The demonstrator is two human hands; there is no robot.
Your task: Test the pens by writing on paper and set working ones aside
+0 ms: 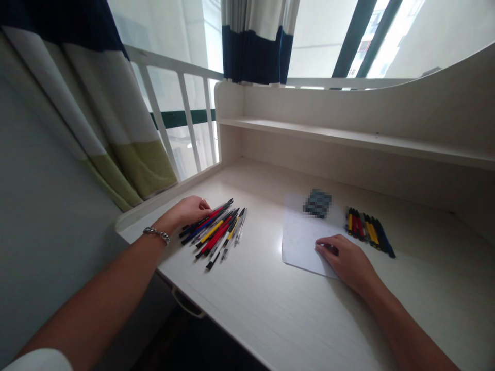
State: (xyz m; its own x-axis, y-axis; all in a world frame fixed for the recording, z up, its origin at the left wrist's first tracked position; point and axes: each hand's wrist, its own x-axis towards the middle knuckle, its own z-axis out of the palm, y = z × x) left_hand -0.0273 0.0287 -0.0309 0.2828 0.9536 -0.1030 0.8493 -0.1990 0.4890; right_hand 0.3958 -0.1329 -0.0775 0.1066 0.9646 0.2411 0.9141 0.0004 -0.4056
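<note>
My left hand (189, 210) is at the far left edge of a loose pile of pens (216, 229), its fingers curled against the pens there. Red, blue, yellow, black, white and clear barrels overlap in that pile. My right hand (348, 260) rests with curled fingers on the lower right part of a white sheet of paper (299, 242). Its fingertips are drawn in, and a dark patch shows between thumb and fingers; whether that is an object or shadow I cannot tell. Right of the paper lies a neat row of yellow, red, grey, black and blue pens (367, 229).
A blurred grey-blue item (317, 203) lies on the paper's top part. Behind the white desk (255, 293) stands a low shelf (328, 135). A white railing (185, 113) and a striped curtain (116, 118) border the left side. Under the front edge is a drawer handle (187, 304).
</note>
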